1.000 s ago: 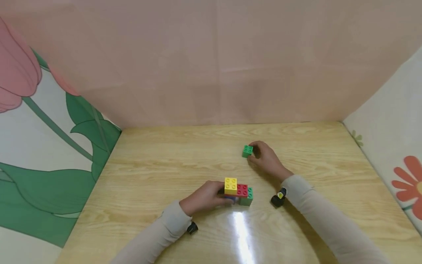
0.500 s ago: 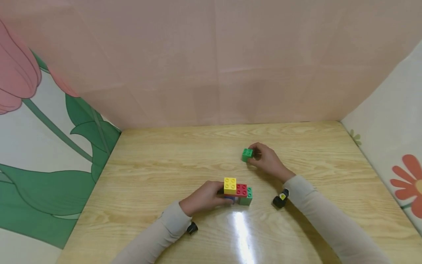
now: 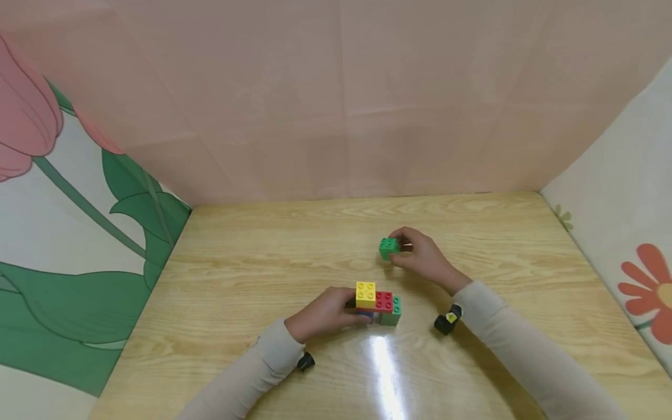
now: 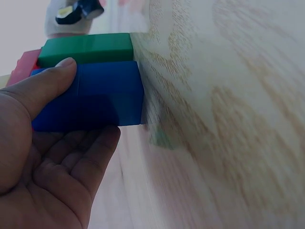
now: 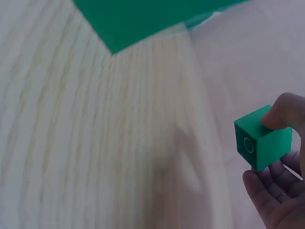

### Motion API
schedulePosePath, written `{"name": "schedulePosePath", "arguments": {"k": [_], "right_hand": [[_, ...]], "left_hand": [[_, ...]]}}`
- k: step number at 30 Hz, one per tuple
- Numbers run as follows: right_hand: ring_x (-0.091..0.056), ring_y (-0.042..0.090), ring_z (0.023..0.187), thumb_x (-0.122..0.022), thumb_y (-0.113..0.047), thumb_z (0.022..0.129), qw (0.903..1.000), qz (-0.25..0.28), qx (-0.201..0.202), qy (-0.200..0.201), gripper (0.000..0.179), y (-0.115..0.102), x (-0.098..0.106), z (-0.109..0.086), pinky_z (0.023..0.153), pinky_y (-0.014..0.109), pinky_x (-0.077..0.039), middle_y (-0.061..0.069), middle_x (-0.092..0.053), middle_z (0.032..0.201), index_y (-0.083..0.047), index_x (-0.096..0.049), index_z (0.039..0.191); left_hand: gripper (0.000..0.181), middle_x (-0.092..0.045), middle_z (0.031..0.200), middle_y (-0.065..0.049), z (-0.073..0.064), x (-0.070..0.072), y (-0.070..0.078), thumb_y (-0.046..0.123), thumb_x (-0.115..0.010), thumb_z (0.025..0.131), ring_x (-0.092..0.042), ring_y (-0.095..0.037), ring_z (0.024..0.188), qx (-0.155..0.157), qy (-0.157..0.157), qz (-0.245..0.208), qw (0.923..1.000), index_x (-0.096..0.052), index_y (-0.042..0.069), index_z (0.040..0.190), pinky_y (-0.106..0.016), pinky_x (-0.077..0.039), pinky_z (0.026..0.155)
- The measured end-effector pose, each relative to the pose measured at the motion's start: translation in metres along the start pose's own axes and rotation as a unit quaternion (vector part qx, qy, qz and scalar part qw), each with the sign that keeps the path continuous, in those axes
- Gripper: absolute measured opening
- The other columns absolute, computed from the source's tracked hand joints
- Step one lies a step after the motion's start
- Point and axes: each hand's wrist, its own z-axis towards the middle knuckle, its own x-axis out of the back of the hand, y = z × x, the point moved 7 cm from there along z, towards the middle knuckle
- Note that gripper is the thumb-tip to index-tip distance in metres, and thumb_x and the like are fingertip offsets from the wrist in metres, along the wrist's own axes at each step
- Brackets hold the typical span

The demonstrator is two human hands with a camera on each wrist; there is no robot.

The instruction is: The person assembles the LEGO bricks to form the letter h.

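My left hand [image 3: 324,315] grips the left side of a small structure of toy building bricks standing on the table. Its thumb presses a blue brick [image 4: 100,95], with the fingers on the opposite side. A red brick [image 3: 385,301] spans from there to a taller green brick [image 3: 390,318] at the right, and a yellow brick [image 3: 366,295] sits on the red one's left end. Farther back, my right hand [image 3: 424,256] pinches a small green brick [image 5: 264,138] between thumb and fingers. It appears slightly raised; its hollow underside shows in the right wrist view.
The wood-grain table [image 3: 252,256] ends at a pink cloth wall [image 3: 336,116] behind. Side panels with a printed tulip [image 3: 26,105] and a red flower [image 3: 651,286] flank it. Glare lies in front of the structure. A black wrist camera [image 3: 448,319] hangs below the right cuff.
My right hand has brought the small green brick a little nearer and to the left, tilting it slightly. The left hand and the brick structure stay in place.
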Motion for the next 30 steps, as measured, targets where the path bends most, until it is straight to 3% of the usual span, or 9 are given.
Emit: {"name": "schedulePosePath", "arguments": {"k": [8,16,23,30], "right_hand": [[-0.060,0.021,0.101,-0.077,-0.018,0.084,0.9992,0.023,0.033,-0.004,0.040,-0.024,-0.002,-0.006,0.091,0.043,-0.052,0.003,-0.061,0.112,-0.011,-0.059,0.120],[-0.059,0.019,0.101,-0.077,-0.012,0.084,0.9972,0.032,0.066,-0.009,0.040,-0.053,-0.005,-0.015,0.091,0.042,-0.052,0.000,-0.060,0.113,-0.013,-0.060,0.121],[-0.060,0.024,0.098,-0.073,0.003,0.082,0.9932,0.020,0.114,-0.013,0.041,-0.129,0.006,-0.033,0.086,0.043,-0.053,0.009,-0.060,0.109,0.000,-0.056,0.120],[-0.059,0.021,0.089,-0.073,0.008,0.078,0.9878,0.023,0.154,-0.008,0.040,-0.158,0.009,-0.043,0.080,0.043,-0.053,0.006,-0.060,0.103,0.000,-0.056,0.114]], "left_hand": [[0.037,-0.065,0.115,0.014,0.000,0.000,0.001,0.033,-0.073,0.088,-0.057,0.000,0.109,-0.016,0.005,-0.003,0.9999,-0.065,0.020,0.121,-0.022,-0.046,0.094],[0.038,-0.065,0.115,0.015,0.001,-0.001,0.001,0.033,-0.074,0.088,-0.056,0.001,0.109,-0.014,0.002,-0.002,0.9999,-0.065,0.021,0.123,-0.022,-0.046,0.094],[0.037,-0.065,0.112,0.015,-0.001,-0.001,0.002,0.032,-0.073,0.088,-0.058,0.001,0.106,-0.021,0.005,-0.009,0.9997,-0.064,0.020,0.122,-0.022,-0.047,0.092],[0.037,-0.066,0.112,0.013,-0.002,0.000,0.004,0.031,-0.073,0.088,-0.058,0.001,0.105,-0.031,0.008,-0.012,0.9994,-0.064,0.019,0.122,-0.021,-0.048,0.091]]}}
